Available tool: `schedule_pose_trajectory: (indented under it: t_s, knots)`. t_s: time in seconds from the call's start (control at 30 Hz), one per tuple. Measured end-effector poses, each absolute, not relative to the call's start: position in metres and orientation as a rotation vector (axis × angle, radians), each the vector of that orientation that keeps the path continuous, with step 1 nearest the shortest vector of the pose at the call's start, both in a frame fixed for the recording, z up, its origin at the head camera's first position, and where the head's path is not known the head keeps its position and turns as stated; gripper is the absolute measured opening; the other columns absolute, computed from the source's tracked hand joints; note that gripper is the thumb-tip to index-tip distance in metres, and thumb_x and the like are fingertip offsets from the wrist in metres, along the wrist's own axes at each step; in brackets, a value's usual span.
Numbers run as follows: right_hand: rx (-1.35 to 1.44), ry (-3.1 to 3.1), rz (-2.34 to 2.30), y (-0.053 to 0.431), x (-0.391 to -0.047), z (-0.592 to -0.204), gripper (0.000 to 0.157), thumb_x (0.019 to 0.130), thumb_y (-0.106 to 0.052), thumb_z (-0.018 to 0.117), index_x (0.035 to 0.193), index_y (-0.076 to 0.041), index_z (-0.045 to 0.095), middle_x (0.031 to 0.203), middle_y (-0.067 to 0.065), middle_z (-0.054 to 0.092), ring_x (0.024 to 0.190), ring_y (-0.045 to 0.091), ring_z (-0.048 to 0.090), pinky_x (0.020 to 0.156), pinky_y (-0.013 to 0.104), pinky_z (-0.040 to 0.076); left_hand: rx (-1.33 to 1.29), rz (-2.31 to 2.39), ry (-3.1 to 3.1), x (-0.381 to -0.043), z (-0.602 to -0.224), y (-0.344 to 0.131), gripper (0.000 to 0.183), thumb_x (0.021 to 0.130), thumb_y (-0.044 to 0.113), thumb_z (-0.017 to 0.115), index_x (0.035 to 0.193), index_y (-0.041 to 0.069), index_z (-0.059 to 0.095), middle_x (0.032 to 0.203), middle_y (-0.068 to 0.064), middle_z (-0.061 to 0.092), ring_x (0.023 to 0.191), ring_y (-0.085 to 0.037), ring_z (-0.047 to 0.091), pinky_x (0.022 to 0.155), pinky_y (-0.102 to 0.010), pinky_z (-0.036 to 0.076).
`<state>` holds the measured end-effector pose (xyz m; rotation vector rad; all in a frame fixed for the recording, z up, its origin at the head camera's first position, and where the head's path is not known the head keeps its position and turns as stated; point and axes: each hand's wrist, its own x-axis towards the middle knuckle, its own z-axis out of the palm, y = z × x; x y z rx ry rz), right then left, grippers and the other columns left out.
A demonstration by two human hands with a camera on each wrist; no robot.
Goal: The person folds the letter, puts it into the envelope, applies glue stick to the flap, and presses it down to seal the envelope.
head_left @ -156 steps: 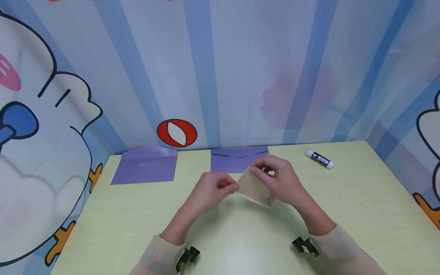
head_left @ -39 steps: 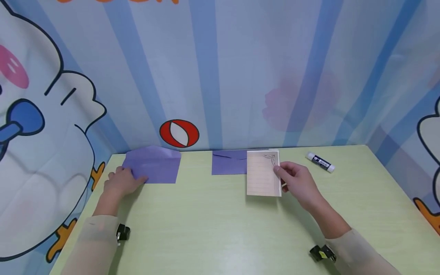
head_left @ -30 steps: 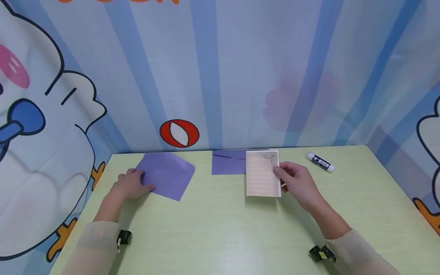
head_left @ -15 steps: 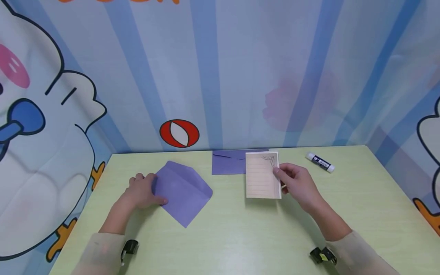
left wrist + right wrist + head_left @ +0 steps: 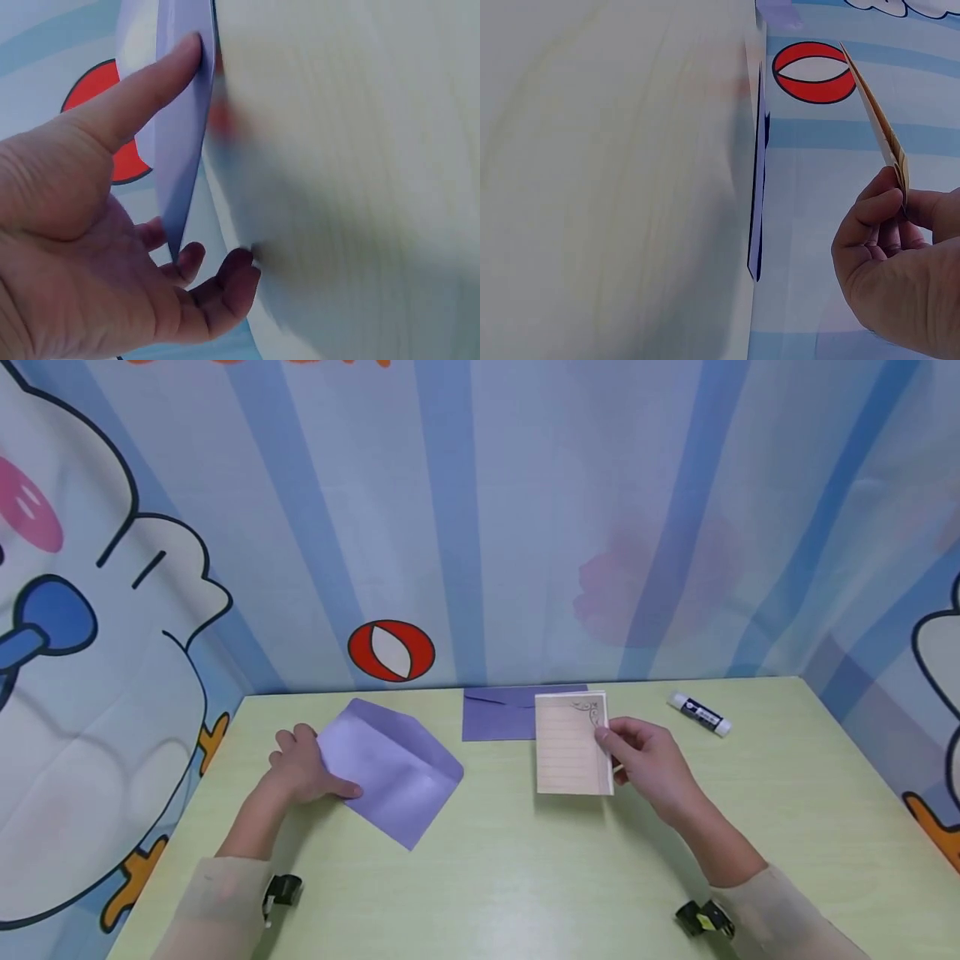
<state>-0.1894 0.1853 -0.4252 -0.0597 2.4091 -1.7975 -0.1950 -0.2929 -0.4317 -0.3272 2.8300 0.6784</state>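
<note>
My left hand [image 5: 303,768] grips a corner of a purple envelope [image 5: 393,781], its thumb [image 5: 161,79] on the near face and other fingers behind. The envelope is turned cornerwise, with its flap [image 5: 408,735] unfolded toward the back right. In the left wrist view it stands edge-on above the tabletop. My right hand [image 5: 652,764] pinches the right edge of a folded sheet of cream lined letter paper [image 5: 572,743] that has a scroll ornament in its upper corner. The right wrist view shows the paper [image 5: 877,124] edge-on between thumb and fingers, its layers slightly apart.
A second purple envelope [image 5: 498,714], flap folded down, lies at the table's back edge, partly covered by the letter paper in the head view. A glue stick [image 5: 699,714] lies at the back right. A printed cloth backdrop [image 5: 525,527] rises behind the pale table [image 5: 480,893].
Both hands held the letter paper earlier; now only the right does. My left hand took the envelope from the back left, turned it and brought it toward the middle, lately shifting slightly back.
</note>
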Motion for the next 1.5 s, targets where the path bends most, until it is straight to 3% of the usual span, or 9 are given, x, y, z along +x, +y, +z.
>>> schedule_pose_trajectory:
  t_s: [0.2, 0.37, 0.53, 0.6, 0.7, 0.83, 1.13, 1.5]
  knots:
    - [-0.073, 2.408, -1.803, 0.185, -0.190, -0.425, 0.038, 0.110, -0.032, 0.062, 0.129, 0.001, 0.068, 0.102, 0.012, 0.068, 0.084, 0.021, 0.062, 0.070, 0.035, 0.060, -0.337, 1.021, 2.856, -0.192, -0.424, -0.291, 0.112, 0.078, 0.024, 0.097, 0.153, -0.005, 0.019, 0.141, -0.035, 0.029, 0.123, -0.052, 0.047, 0.105, -0.062, 0.050]
    - [-0.076, 2.380, -1.811, 0.183, -0.190, -0.428, 0.035, 0.110, -0.031, 0.063, 0.127, -0.001, 0.067, 0.101, 0.013, 0.066, 0.085, 0.023, 0.063, 0.072, 0.037, 0.062, -0.300, 1.312, 2.818, -0.190, -0.414, -0.287, 0.105, 0.087, 0.012, 0.089, 0.164, 0.006, 0.018, 0.151, -0.034, 0.039, 0.124, -0.049, 0.056, 0.093, -0.051, 0.061]
    - [-0.104, 2.326, -1.827, 0.181, -0.191, -0.430, 0.032, 0.110, -0.027, 0.063, 0.128, -0.001, 0.065, 0.102, 0.016, 0.066, 0.087, 0.026, 0.066, 0.071, 0.035, 0.063, -0.359, 1.728, 2.637, -0.188, -0.409, -0.277, 0.115, 0.091, 0.004, 0.083, 0.172, 0.021, 0.003, 0.140, -0.030, 0.054, 0.104, -0.034, 0.071, 0.080, -0.034, 0.064]
    - [-0.114, 2.309, -1.831, 0.180, -0.191, -0.430, 0.032, 0.110, -0.026, 0.062, 0.130, -0.001, 0.065, 0.104, 0.017, 0.068, 0.088, 0.027, 0.068, 0.071, 0.036, 0.064, -0.381, 1.874, 2.544, -0.187, -0.408, -0.270, 0.110, 0.094, 0.003, 0.081, 0.172, 0.020, 0.005, 0.135, -0.027, 0.060, 0.097, -0.024, 0.074, 0.080, -0.032, 0.064]
    - [-0.128, 2.279, -1.842, 0.177, -0.191, -0.428, 0.031, 0.110, -0.023, 0.062, 0.132, -0.001, 0.064, 0.107, 0.017, 0.070, 0.090, 0.028, 0.070, 0.073, 0.038, 0.065, -0.385, 1.990, 2.438, -0.187, -0.408, -0.260, 0.085, 0.098, 0.006, 0.077, 0.167, 0.008, 0.028, 0.130, -0.022, 0.067, 0.091, -0.014, 0.074, 0.081, -0.031, 0.063]
    - [-0.182, 2.270, -1.858, 0.170, -0.192, -0.425, 0.030, 0.110, -0.019, 0.062, 0.132, 0.001, 0.063, 0.109, 0.018, 0.071, 0.090, 0.030, 0.072, 0.075, 0.040, 0.065, -0.374, 2.051, 2.345, -0.186, -0.408, -0.243, 0.056, 0.101, 0.008, 0.073, 0.152, 0.001, 0.050, 0.123, -0.016, 0.072, 0.092, -0.014, 0.074, 0.081, -0.032, 0.064]
    - [-0.340, 2.463, -1.844, 0.151, -0.200, -0.417, 0.022, 0.109, -0.010, 0.062, 0.125, 0.003, 0.068, 0.103, 0.019, 0.072, 0.086, 0.030, 0.073, 0.074, 0.051, 0.064, -0.294, 2.138, 2.225, -0.186, -0.404, -0.201, 0.045, 0.103, 0.007, 0.071, 0.146, 0.006, 0.058, 0.119, -0.016, 0.075, 0.098, -0.021, 0.076, 0.081, -0.035, 0.064]
    - [-0.392, 2.635, -1.672, 0.145, -0.200, -0.417, 0.016, 0.107, -0.007, 0.063, 0.118, 0.001, 0.072, 0.092, 0.013, 0.072, 0.075, 0.026, 0.073, 0.069, 0.051, 0.064, -0.225, 2.207, 2.139, -0.191, -0.407, -0.173, 0.035, 0.104, 0.002, 0.067, 0.138, 0.007, 0.062, 0.111, -0.012, 0.077, 0.095, -0.023, 0.076, 0.080, -0.036, 0.064]
